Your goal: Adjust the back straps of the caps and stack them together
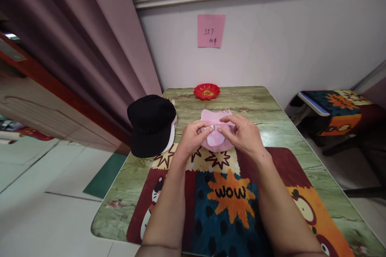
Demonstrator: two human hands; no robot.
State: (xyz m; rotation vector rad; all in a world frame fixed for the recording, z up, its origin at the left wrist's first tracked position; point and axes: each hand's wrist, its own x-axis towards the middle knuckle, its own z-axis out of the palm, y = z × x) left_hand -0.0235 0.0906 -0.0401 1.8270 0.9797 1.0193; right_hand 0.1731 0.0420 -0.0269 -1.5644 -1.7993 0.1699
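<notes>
A pink cap [216,138] rests on the table with its adjuster strap and small metal buckle [212,127] toward the middle. My left hand [196,135] pinches the strap at the buckle between thumb and forefinger. From the other side my right hand [243,133] grips the strap of the same cap with thumb and fingers, close to the left hand. Part of the cap is hidden behind both hands. To the left of my left hand, a black cap [150,122] sits stacked over a white cap [172,134] at the table's edge.
A red scalloped dish [206,91] stands at the back of the wooden-patterned table [114,209]. A colourful mat [232,217] lies under my forearms. The wall [259,48] carries a pink note [210,31]. A purple curtain [120,28] hangs left; a mat-covered stool [337,104] is at right.
</notes>
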